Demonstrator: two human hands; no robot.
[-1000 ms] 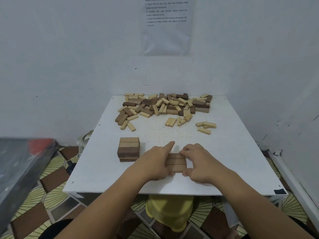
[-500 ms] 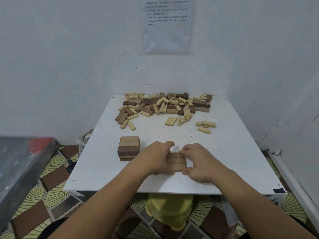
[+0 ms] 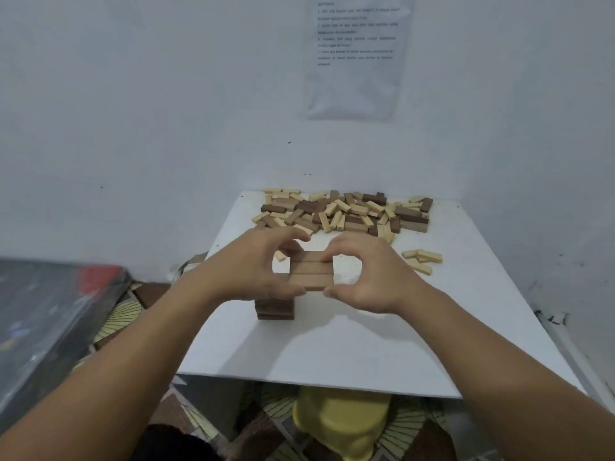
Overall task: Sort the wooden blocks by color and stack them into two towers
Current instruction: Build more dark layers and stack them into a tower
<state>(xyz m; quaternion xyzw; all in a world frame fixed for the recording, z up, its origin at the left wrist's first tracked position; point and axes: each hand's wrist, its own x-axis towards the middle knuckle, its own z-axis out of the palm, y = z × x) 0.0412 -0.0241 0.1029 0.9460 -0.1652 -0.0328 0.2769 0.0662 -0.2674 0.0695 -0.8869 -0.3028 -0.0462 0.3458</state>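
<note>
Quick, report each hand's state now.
Left hand: pinching the brown block row.
Right hand: pinching the same row's other end.

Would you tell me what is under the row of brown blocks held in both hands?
The lower layers of a brown tower on the white table show below the row; the left hand covers the tower's top.

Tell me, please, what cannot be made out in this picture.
- Head view: top of the brown tower, hidden by the left hand and the three held blocks.
- Wall sheet: print too blurred to read.
- Yellow object: top hidden under the table.
</note>
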